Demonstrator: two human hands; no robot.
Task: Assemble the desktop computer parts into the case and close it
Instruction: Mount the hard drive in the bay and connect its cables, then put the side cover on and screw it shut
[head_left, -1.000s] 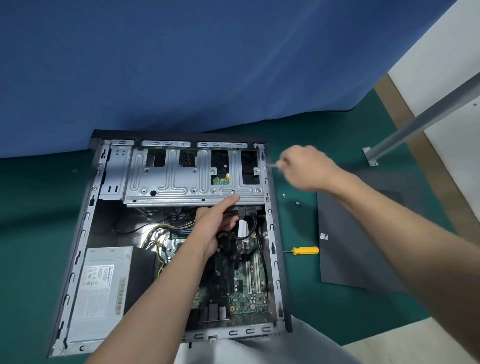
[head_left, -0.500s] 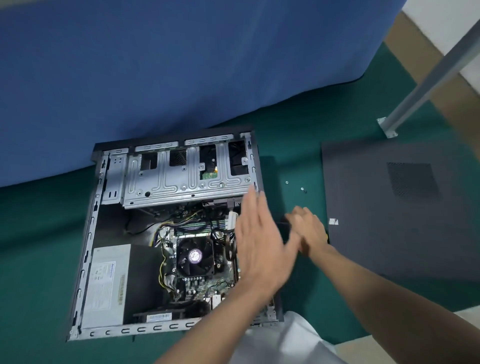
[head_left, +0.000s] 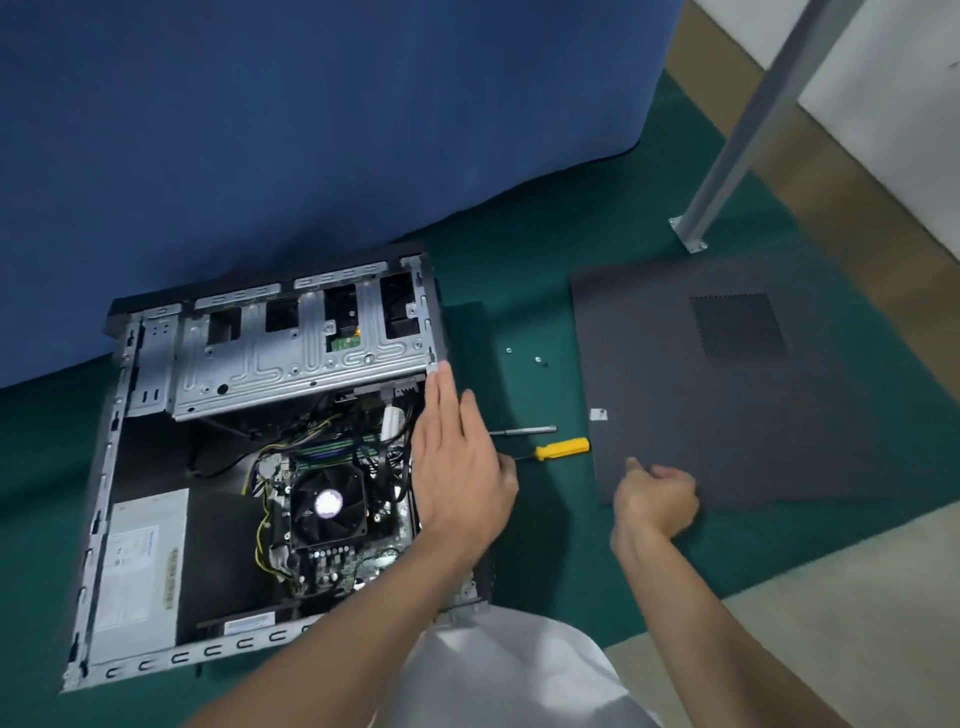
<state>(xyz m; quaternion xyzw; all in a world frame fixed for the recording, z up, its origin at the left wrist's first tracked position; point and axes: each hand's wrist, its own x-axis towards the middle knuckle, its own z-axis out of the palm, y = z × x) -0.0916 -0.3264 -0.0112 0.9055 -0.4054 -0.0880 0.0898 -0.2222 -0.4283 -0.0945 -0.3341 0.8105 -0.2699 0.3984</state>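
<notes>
Right hand (head_left: 655, 500) has shifted right onto the near corner of the side panel (head_left: 727, 415), flat beside the case (head_left: 234, 645); fingers curled, grip unclear. Left hand (head_left: 460, 467) hangs flat, empty, over the case's right edge; the case runs lengthwise away.

Yellow screwdriver (head_left: 563, 448), shaft partly behind the left grip (head_left: 462, 478); two tiny screws (head_left: 538, 358) indistinct.

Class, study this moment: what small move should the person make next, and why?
Probably lift the side panel by its near corner and swing it over the case: the right hand seems to grip that corner, the case lies open, and the left hand is flat by its right edge.
</notes>
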